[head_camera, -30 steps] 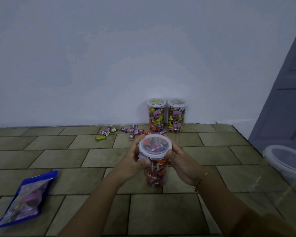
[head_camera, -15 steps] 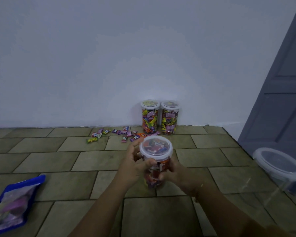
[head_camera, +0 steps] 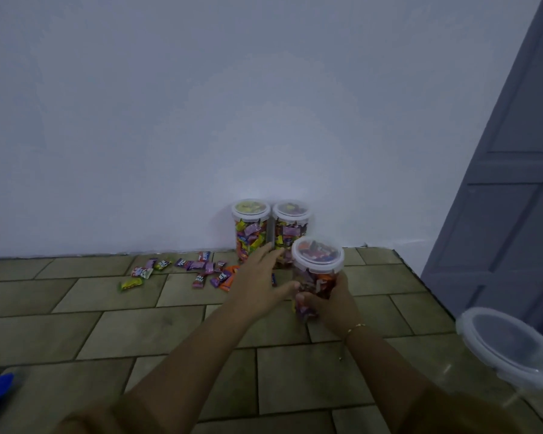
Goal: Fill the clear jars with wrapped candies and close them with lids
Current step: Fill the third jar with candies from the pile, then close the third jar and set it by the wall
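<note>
Step in hand: we judge the third candy jar (head_camera: 316, 272) is filled and lidded, and we are carrying it toward the two finished ones.
Right hand (head_camera: 333, 300): our fingers curl round the lower body of the jar and hold it off the floor, its clear lid (head_camera: 318, 254) seated on top.
Left hand (head_camera: 259, 278): fingers straight and spread, just beside the jar on its left, gripping nothing; whether the thumb touches the jar we cannot tell.
Where the jar is: just in front of the right-hand filled jar (head_camera: 290, 227), which stands beside the left-hand filled jar (head_camera: 250, 228) against the wall.
Next move calls for: setting it upright on the tiled floor (head_camera: 123, 333) next to the pair.
Still to do: loose wrapped candies (head_camera: 198, 269) lie on the floor left of the jars, and an empty clear jar (head_camera: 511, 349) waits at our right.
</note>
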Available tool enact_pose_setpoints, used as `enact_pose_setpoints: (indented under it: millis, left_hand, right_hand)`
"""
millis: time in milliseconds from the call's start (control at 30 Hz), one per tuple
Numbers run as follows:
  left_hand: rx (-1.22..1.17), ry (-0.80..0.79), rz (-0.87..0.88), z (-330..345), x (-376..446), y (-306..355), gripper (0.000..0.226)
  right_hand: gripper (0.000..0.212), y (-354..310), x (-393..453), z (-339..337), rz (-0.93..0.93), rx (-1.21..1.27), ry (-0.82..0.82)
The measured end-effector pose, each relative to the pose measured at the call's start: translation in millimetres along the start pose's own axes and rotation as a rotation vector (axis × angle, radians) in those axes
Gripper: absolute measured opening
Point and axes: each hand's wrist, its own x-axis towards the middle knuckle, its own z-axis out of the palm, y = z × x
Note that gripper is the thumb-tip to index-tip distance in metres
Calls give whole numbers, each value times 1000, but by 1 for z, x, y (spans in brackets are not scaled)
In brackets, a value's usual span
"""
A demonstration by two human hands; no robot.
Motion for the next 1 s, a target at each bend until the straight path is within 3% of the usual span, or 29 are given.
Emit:
enact_pose_setpoints:
  millis: [133,267,367,567,767,933,1000]
  left_hand:
    - [283,-36,65,6,46,3,70]
    - [477,-69,117,14,84,6,78]
    - [487,-80,120,24,104,3,81]
    - [448,41,132,40,118,-6,78]
    - [462,13,124,43,118,-7,84]
    - [477,-52,84,44,112,-3,92]
    - [465,-61,96,46,104,0,94]
  right_hand:
    - [68,8,43,-4,18,76,100]
    - [70,21,85,-3,56,136,201]
    - [80,26,111,-1,54,140,279]
    - [86,22,150,-2,71,116,395]
    - [83,24,159,5,129,-70,290]
    - [86,21,146,11,206,-72,276]
    - [77,17,138,10,245,-109,277]
